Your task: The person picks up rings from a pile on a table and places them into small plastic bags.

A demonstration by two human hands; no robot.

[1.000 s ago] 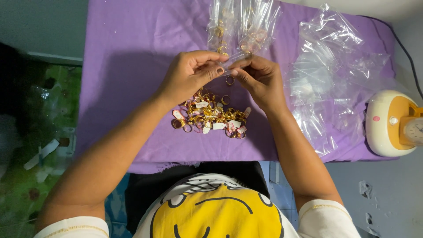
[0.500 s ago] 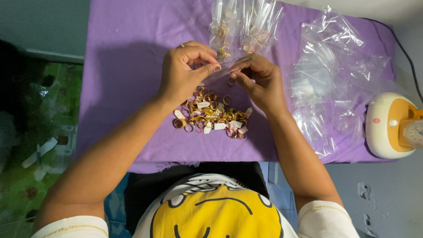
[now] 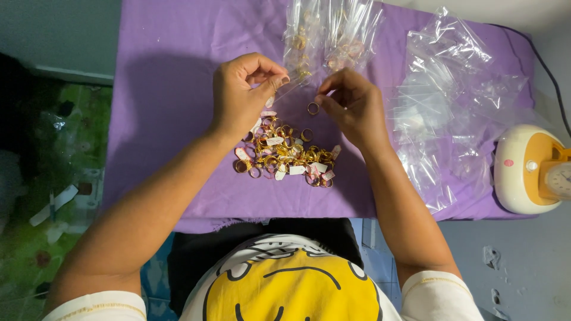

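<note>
Seen from above: a table draped in purple cloth (image 3: 178,89), two bare forearms reaching in from the bottom edge.

Left hand (image 3: 241,98) raised over the cloth, thumb and forefinger pinched together on the mouth of a small clear plastic zip bag (image 3: 284,92); remaining fingers curled. Right hand (image 3: 354,110) opposite, fingertips bunched close near a single gold-coloured ring (image 3: 313,108) that shows in the gap between the hands; whether the ring is gripped or merely just beside the fingertips cannot be told.

Directly below both hands, a heap of gold-coloured rings with small white and pink paper tags (image 3: 285,156), spread on the cloth. Beyond the hands, at the far edge, two bundles of clear bags already holding rings (image 3: 330,38). To the right, a loose pile of empty clear plastic bags (image 3: 446,107). At the far right edge, a rounded cream and orange device with a small dial (image 3: 532,172).

Judged from this: bagging one ring. Best done by keeping the bag mouth spread and steady with the left pinch, turning the ring edge-on to the opening, keeping any tag tucked alongside, and working low over the cloth so a dropped ring lands near the heap.
</note>
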